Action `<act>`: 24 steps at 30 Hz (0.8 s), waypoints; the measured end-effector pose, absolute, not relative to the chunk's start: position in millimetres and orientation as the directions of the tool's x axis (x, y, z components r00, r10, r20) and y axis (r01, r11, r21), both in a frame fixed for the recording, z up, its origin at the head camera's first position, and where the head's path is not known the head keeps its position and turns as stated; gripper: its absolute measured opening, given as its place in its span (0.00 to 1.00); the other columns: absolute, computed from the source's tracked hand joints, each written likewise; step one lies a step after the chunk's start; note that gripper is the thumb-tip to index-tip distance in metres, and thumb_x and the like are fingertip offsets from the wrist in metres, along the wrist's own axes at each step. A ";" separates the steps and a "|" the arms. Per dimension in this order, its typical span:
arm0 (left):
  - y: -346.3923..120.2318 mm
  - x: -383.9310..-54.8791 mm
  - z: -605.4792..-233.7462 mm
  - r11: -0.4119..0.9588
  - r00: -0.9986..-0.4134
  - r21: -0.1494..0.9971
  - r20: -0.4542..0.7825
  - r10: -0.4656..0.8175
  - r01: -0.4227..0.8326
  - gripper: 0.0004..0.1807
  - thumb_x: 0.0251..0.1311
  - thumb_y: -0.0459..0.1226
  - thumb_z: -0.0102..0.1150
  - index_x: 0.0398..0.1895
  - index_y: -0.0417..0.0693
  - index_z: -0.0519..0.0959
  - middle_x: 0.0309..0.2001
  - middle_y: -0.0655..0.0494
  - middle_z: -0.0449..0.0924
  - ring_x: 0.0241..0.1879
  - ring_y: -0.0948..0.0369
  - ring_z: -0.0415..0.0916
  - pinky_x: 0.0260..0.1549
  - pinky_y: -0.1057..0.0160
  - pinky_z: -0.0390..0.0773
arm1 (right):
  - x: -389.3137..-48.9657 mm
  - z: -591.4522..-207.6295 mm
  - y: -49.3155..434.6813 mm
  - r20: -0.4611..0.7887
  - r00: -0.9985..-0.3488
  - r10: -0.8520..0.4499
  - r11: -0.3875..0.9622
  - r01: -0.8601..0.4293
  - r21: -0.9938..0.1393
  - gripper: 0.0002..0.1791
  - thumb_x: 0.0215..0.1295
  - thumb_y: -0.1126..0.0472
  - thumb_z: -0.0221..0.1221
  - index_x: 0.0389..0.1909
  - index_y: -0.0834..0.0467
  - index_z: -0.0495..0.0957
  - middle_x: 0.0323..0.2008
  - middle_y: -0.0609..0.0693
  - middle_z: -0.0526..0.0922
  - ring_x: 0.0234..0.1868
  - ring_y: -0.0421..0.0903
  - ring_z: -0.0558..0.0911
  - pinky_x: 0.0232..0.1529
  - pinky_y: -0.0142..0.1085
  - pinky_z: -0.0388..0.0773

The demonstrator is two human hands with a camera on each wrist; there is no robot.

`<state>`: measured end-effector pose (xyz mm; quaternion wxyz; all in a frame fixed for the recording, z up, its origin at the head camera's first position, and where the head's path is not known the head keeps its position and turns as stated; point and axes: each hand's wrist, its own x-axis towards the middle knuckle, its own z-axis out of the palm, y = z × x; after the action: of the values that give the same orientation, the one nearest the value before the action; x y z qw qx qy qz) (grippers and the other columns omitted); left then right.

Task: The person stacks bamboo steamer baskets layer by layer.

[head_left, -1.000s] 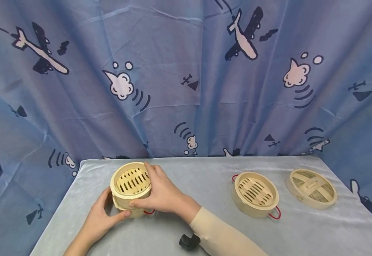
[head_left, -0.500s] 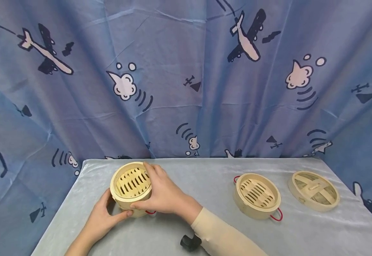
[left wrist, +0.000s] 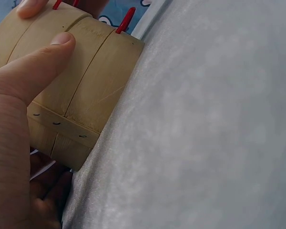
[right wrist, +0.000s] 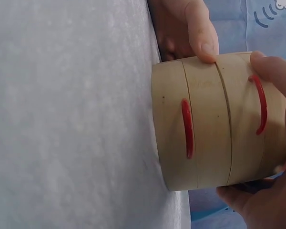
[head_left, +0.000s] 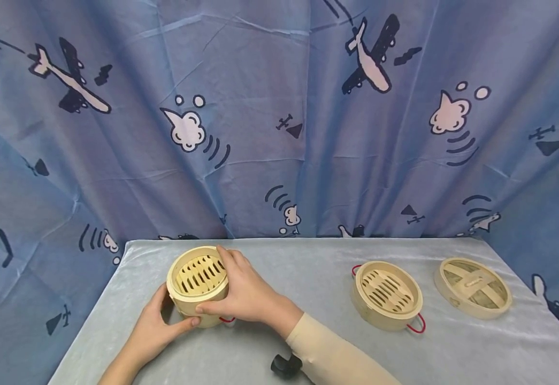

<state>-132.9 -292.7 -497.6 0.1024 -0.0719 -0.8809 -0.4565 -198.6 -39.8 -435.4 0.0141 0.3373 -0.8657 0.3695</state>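
Observation:
Two round bamboo steamer baskets are stacked on the cloth at the left. My right hand (head_left: 245, 286) grips the upper basket (head_left: 183, 297), its thumb at the front and its fingers over the far right rim. Around the lower basket (head_left: 207, 321) curls my left hand (head_left: 151, 326), thumb in front and fingers partly hidden behind. The right wrist view shows a thin dark seam between the upper basket (right wrist: 243, 100) and the lower basket (right wrist: 207, 129). Each has a red cord handle on that side. Slats line the floor of the upper basket, which holds nothing visible.
Another bamboo steamer basket (head_left: 375, 315) with red cord handles stands on the right of the grey cloth-covered table (head_left: 298, 267). Farther right lies a bamboo steamer lid (head_left: 474, 310) with crossed bands. A blue patterned curtain (head_left: 260, 133) hangs behind.
The upper basket has settled down onto the lower one, and the lower rim that showed at its left is now covered. Both hands keep their hold. The head view has shifted slightly.

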 end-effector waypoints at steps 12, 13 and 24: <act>-291.2 -132.3 -498.9 0.575 -0.960 0.781 0.278 0.028 0.243 0.56 0.53 0.42 0.87 0.83 0.47 0.64 0.74 0.45 0.75 0.71 0.51 0.71 0.65 0.81 0.58 | -203.8 -441.7 -37.9 0.275 -0.758 -0.591 0.458 -0.596 -0.659 0.71 0.56 0.32 0.79 0.89 0.56 0.48 0.78 0.56 0.66 0.76 0.50 0.70 0.76 0.50 0.71; -291.0 -132.3 -498.7 0.576 -0.961 0.781 0.277 0.027 0.241 0.56 0.53 0.42 0.87 0.83 0.47 0.64 0.74 0.45 0.75 0.71 0.50 0.71 0.65 0.81 0.58 | -203.8 -441.9 -37.8 0.276 -0.757 -0.592 0.456 -0.597 -0.660 0.71 0.56 0.32 0.79 0.89 0.56 0.47 0.78 0.56 0.66 0.75 0.49 0.70 0.76 0.50 0.72; -290.6 -132.1 -499.6 0.575 -0.956 0.778 0.294 0.020 0.252 0.54 0.52 0.42 0.88 0.81 0.45 0.66 0.72 0.45 0.77 0.69 0.57 0.72 0.64 0.80 0.60 | -204.8 -442.9 -37.5 0.287 -0.753 -0.592 0.464 -0.610 -0.642 0.71 0.56 0.32 0.79 0.89 0.56 0.48 0.79 0.57 0.66 0.76 0.50 0.71 0.76 0.49 0.71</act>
<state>-132.1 -290.6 -499.6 0.1273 -0.0774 -0.8782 -0.4544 -204.8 -37.5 -442.9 0.0117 0.3512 -0.8556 0.3801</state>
